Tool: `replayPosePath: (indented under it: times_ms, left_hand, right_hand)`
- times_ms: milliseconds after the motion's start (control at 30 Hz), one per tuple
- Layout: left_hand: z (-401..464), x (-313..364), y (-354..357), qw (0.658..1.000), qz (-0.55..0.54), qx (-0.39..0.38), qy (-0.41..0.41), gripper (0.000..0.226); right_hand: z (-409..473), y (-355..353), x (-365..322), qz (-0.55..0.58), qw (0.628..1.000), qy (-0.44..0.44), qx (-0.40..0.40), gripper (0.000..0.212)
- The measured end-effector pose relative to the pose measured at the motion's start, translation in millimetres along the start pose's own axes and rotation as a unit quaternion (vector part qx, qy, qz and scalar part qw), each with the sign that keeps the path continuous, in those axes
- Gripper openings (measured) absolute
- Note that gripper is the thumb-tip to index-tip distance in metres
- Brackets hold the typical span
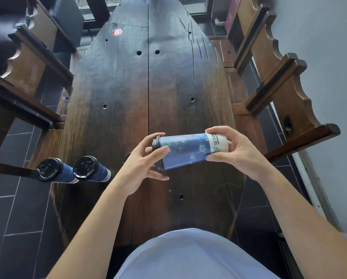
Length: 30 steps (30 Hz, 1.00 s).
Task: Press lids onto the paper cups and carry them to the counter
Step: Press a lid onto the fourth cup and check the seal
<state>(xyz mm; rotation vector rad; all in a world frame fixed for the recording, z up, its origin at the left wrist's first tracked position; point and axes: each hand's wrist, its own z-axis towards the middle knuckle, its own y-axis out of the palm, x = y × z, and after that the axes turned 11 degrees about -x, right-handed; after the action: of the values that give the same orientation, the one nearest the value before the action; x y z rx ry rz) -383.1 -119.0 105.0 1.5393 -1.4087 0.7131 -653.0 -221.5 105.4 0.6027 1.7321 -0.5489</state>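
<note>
Hands, left hand (142, 164) and right hand (232, 150), grip the sideways lidded blue paper cup (188, 151); two lidded blue cups (74, 170) left of it await carrying.

This looks like a tea house or café seating area. A long dark plank table (148, 87) with knot holes carries a round red number sticker (117, 32) at its far end. Carved wooden chairs (279, 81) line both sides of the table, and dark grey floor tiles (17, 208) lie beneath it. Printed blue takeaway paper cups (84, 170) with black lids stand at the table's near left edge.
</note>
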Motion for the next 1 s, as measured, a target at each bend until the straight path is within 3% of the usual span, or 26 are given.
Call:
replayPosePath:
  times_ms: [367, 600, 800, 900, 1000]
  left_hand:
    - [-1, -3, -4, 0.994, 0.073, -0.021, 0.082, 0.096]
    - [0, 1, -3, 0.997, 0.028, -0.023, 0.072, 0.083]
    - [4, -1, -1, 1.000, 0.027, 0.007, 0.010, 0.064]
    - [6, 1, 3, 0.998, 0.038, 0.004, -0.039, 0.048]
    - [5, 2, 4, 0.998, 0.036, 0.010, -0.044, 0.049]
  right_hand:
    - [3, 1, 5, 0.019, 0.998, 0.049, 0.034, 0.043]
    - [3, 1, 6, 0.023, 0.997, 0.065, 0.026, 0.043]
    - [-2, -1, 6, 0.033, 0.999, 0.029, 0.009, 0.062]
    - [-2, -3, 5, 0.023, 0.999, 0.028, 0.006, 0.058]
    - [-3, -2, 4, 0.021, 0.999, 0.038, 0.008, 0.052]
